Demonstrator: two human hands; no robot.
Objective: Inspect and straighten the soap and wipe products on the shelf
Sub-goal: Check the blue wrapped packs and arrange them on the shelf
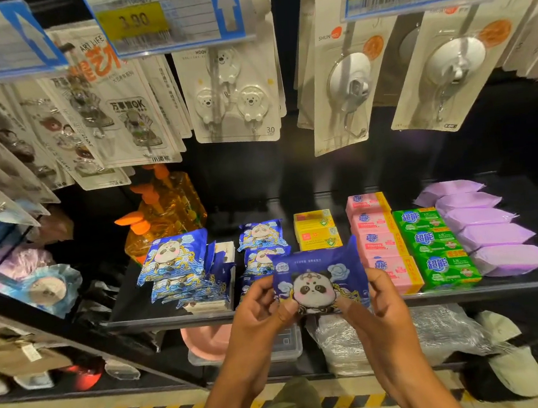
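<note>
while hands (259, 309) (384, 306) pinch it, pack (318, 276) seemingly clears shelf (518, 285).

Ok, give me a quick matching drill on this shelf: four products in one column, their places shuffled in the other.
1 panda wipe pack
2 green soap bars
3 purple packs
4 orange pump bottles

A far right on the shelf
B gripped by left hand and right hand
C back left of the shelf
D between pink soap bars and purple packs

Pairs: 1-B, 2-D, 3-A, 4-C.

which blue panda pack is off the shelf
The panda pack held by the left hand and right hand; the other packs lie stacked on the shelf.
</note>
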